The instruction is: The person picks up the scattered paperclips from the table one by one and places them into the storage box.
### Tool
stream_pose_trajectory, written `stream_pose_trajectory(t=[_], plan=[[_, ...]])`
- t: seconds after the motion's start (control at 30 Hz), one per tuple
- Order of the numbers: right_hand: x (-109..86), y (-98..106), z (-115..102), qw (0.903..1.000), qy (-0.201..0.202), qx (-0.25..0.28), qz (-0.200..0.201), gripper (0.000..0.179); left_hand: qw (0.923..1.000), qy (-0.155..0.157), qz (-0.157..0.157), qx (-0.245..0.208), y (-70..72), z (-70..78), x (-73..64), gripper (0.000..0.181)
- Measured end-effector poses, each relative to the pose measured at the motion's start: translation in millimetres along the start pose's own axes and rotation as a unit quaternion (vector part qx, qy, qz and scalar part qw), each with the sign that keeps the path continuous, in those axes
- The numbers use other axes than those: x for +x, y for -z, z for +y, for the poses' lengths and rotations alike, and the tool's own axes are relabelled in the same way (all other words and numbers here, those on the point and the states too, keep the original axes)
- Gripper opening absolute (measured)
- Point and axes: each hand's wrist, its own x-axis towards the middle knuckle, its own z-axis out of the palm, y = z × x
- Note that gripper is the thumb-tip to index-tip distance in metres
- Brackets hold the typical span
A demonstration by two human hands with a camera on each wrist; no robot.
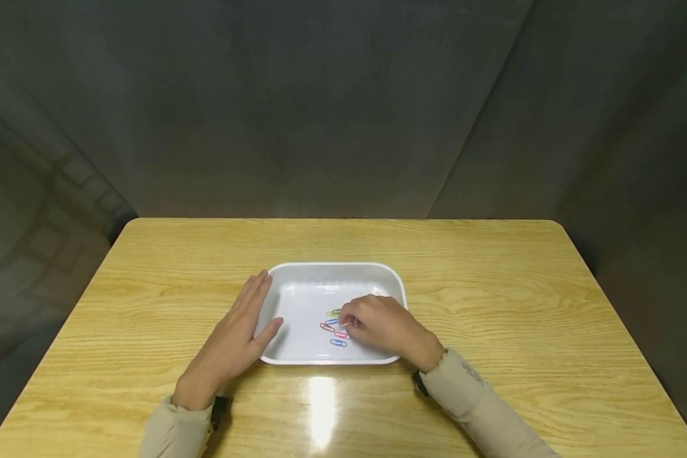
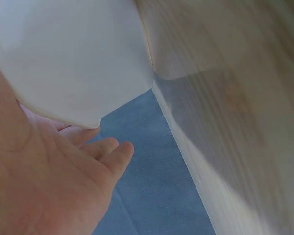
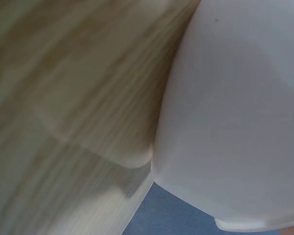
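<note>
A white rectangular tray (image 1: 303, 343) stands on the table, with several coloured paper clips (image 1: 338, 343) lying loose in it, right of the middle. The clips are yellow, green, blue, red and pink. My right hand (image 1: 383, 327) reaches over the tray's right side and pinches a white paper clip (image 1: 345, 325) between thumb and curled fingers, low over the others. My left hand (image 1: 237, 327) lies along the tray's left rim with straight fingers and the thumb over the edge. In the left wrist view, the left hand's fingers (image 2: 118, 155) extend beside the tray wall.
The wooden table (image 1: 492, 273) reaches out around the tray on all sides. Behind it hangs a dark grey backdrop (image 1: 298, 114). Light glares off the tabletop in front of the tray.
</note>
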Motion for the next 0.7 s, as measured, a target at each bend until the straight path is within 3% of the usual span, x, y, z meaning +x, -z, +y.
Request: stream_pose_trajectory(t=[0.27,0.7], plan=[[-2.9,-0.6,1.0,0.9999,-0.004,-0.007,0.006,0.011,1.0,-0.004,0.002,-0.001,-2.4,1.2,0.9,0.077],[-1.6,4.1,-1.2,0.9978,0.023,-0.013,0.061,0.011,0.9999,0.005,-0.005,0.01,5.0,1.0,-2.9,0.081]])
